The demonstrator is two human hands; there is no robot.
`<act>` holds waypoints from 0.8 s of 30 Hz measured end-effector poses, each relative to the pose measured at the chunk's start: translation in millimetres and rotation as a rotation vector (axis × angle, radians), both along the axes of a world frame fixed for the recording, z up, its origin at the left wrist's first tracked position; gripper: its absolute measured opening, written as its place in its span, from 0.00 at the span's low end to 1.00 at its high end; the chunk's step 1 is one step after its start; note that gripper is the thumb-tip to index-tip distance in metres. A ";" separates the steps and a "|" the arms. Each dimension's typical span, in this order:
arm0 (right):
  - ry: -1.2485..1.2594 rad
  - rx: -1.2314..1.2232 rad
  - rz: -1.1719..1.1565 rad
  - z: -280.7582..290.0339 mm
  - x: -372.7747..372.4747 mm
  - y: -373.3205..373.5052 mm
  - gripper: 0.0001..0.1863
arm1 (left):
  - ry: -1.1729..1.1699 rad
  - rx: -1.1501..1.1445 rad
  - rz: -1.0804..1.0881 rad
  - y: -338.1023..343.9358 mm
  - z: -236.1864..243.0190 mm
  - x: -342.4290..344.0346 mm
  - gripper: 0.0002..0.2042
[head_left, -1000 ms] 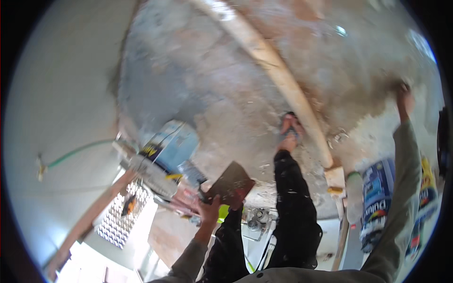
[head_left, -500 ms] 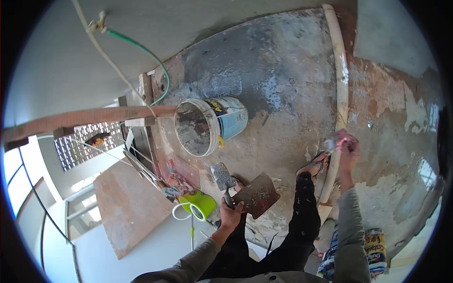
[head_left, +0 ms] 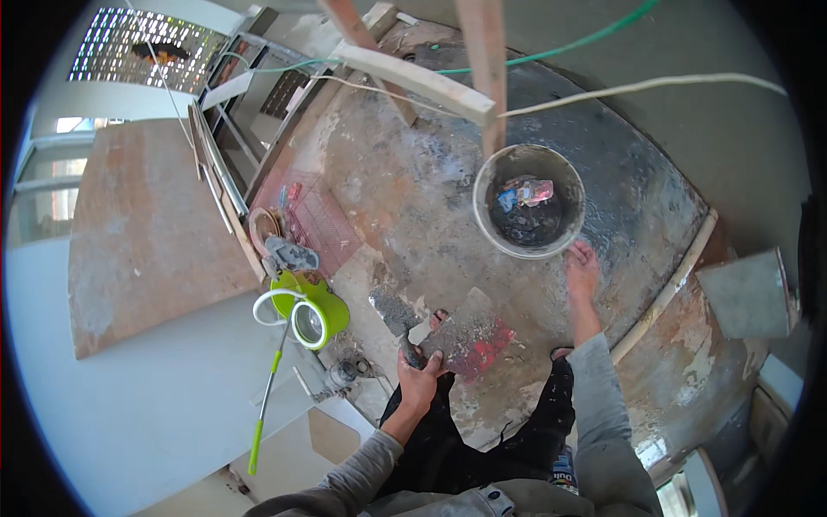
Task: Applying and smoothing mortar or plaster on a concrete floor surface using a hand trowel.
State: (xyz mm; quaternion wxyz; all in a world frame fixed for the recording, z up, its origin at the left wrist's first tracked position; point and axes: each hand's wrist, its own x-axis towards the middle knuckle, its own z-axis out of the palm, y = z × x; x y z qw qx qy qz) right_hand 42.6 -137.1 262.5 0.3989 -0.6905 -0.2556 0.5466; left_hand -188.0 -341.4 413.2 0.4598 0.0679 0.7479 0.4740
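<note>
My left hand [head_left: 417, 386] is closed around the handle of a mortar-caked trowel [head_left: 394, 313]. The same hand also grips a flat, dirty red-and-grey plate [head_left: 472, 338] by its edge. Ahead and to the right, a large round bucket [head_left: 484, 226] has a grimy inside. A crumpled pink-and-blue wrapper [head_left: 527, 193] lies in it. Just outside the bucket's near right rim is my right hand [head_left: 581, 274], its fingers loosely apart and nothing visible in them. Whether its fingertips touch the rim, I cannot tell.
Wooden beams [head_left: 422, 79] and a green hose [head_left: 594, 36] cross beyond the bucket. At left stand a lime-green bucket [head_left: 332, 303] with a mop [head_left: 269, 398] and a leaning board [head_left: 159, 237]. Pink mesh [head_left: 319, 226] lies on the stained floor. A long strip [head_left: 668, 289] borders it at right.
My right hand has moved left to the bucket and let go of the pink wrapper, which is now inside. The view has swung right. My left hand keeps its hold.
</note>
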 end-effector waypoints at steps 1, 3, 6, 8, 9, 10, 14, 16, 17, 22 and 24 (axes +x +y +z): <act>0.068 -0.043 0.008 15.3 -40.1 -14.4 0.19 | -0.021 -0.001 0.034 2.1 3.1 -41.2 0.16; 0.197 -0.160 0.045 42.6 -116.6 -47.0 0.17 | 0.031 -0.039 0.101 9.7 3.9 -118.6 0.16; 0.488 -0.313 0.131 79.3 -227.3 -76.0 0.16 | -0.020 -0.055 0.212 30.6 4.4 -206.8 0.17; 0.601 -0.324 0.154 93.6 -289.7 -71.6 0.17 | -0.054 -0.077 0.256 49.7 1.2 -246.5 0.16; 0.742 -0.316 0.170 97.3 -322.7 -67.1 0.19 | -0.078 -0.053 0.291 62.6 -0.9 -266.0 0.16; 0.735 -0.327 0.164 99.6 -355.7 -61.8 0.19 | -0.100 -0.029 0.325 72.7 -3.9 -283.9 0.17; 0.814 -0.371 0.096 74.7 -452.2 -30.8 0.22 | -0.093 -0.097 0.275 111.2 -29.3 -338.6 0.17; 0.722 -0.357 0.095 43.8 -473.7 -8.4 0.22 | -0.114 -0.090 0.233 131.0 -55.9 -356.5 0.17; 0.714 -0.368 0.083 27.1 -481.6 4.7 0.22 | -0.122 -0.105 0.228 140.5 -71.2 -366.1 0.17; 0.415 -0.376 0.105 -117.2 -503.6 65.2 0.25 | -0.017 -0.222 0.029 189.2 -171.0 -425.9 0.15; 0.269 -0.364 0.073 -210.6 -496.0 80.5 0.24 | -0.018 -0.207 0.039 212.0 -226.1 -448.2 0.18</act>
